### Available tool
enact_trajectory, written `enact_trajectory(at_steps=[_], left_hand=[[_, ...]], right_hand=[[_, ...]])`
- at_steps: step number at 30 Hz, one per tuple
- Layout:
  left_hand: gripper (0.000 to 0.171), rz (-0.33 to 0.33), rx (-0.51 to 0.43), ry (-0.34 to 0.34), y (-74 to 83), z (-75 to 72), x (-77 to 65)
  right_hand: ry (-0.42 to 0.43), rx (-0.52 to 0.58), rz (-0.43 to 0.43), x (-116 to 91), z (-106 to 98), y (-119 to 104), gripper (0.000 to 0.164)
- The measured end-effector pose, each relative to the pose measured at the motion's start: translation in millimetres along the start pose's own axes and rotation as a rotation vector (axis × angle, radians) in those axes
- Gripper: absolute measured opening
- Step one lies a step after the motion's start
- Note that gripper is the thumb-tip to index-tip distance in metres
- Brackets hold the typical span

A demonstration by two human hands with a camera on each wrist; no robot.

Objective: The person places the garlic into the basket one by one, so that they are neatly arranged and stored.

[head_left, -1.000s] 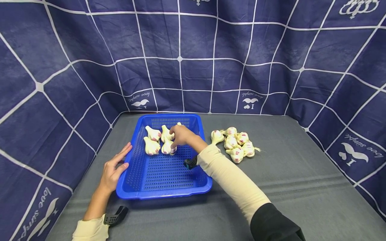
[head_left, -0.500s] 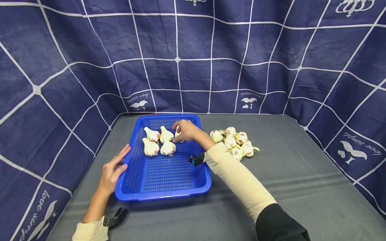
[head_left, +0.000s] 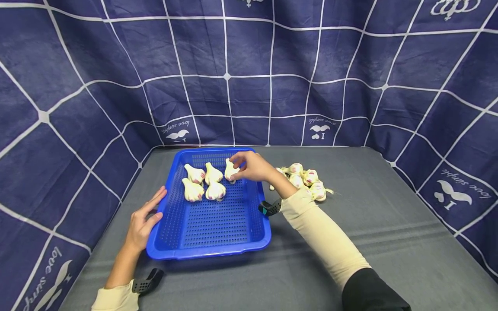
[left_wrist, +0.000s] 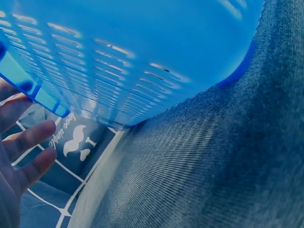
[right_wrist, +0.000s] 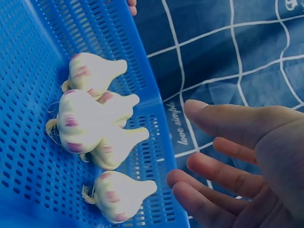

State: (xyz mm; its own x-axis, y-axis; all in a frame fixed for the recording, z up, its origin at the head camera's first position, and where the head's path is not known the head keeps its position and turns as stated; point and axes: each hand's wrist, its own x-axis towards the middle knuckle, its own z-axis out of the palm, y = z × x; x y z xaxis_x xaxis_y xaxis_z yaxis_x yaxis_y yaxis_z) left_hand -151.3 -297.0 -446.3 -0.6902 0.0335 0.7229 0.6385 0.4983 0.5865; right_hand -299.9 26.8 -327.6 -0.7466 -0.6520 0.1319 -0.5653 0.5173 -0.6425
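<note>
In the head view, a blue perforated plastic basket [head_left: 218, 229] holds several white garlic bulbs [head_left: 193, 190] with purple streaks, lying in its far half. My left hand [head_left: 140, 226] rests its straight fingers on the basket's left rim; the left wrist view shows spread fingers [left_wrist: 35, 137] at that rim. Over the far right side of the basket is my right hand [head_left: 254, 166], its fingertips close to the rightmost garlic bulb [head_left: 229, 170]. Thumb and fingers are spread with nothing between them in the right wrist view, apart from the nearest bulb [right_wrist: 121, 197].
A pile of garlic bulbs [head_left: 310, 177] lies on the grey cloth [head_left: 381, 207] right of the basket, partly hidden behind my right forearm. Blue curtains [head_left: 249, 99] with white grid lines enclose the back and sides.
My right hand has moved right from the middle bulbs, past the rightmost bulb, uncovering it and the one in front. My left hand stays on the rim.
</note>
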Motion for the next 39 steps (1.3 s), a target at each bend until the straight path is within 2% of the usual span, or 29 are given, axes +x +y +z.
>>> enact_trajectory(at_steps=[14,24,32,39], left_hand=[[0.051,0.006,0.004,-0.009,-0.5,-0.4,0.6],[0.05,0.02,0.002,-0.035,1.8,-2.2,1.2],[0.051,0.017,-0.017,-0.038,3.2,-2.5,2.1],[0.051,0.011,-0.026,-0.018,2.8,-0.9,1.7]], right_hand=[[0.097,0.163,-0.097,-43.9,-7.0,19.2,0.045],[0.141,0.177,-0.093,-74.7,-15.0,36.7,0.043],[0.168,0.233,-0.089,-95.3,-20.7,53.8,0.04],[0.212,0.202,-0.086,-110.0,-25.6,72.9,0.041]])
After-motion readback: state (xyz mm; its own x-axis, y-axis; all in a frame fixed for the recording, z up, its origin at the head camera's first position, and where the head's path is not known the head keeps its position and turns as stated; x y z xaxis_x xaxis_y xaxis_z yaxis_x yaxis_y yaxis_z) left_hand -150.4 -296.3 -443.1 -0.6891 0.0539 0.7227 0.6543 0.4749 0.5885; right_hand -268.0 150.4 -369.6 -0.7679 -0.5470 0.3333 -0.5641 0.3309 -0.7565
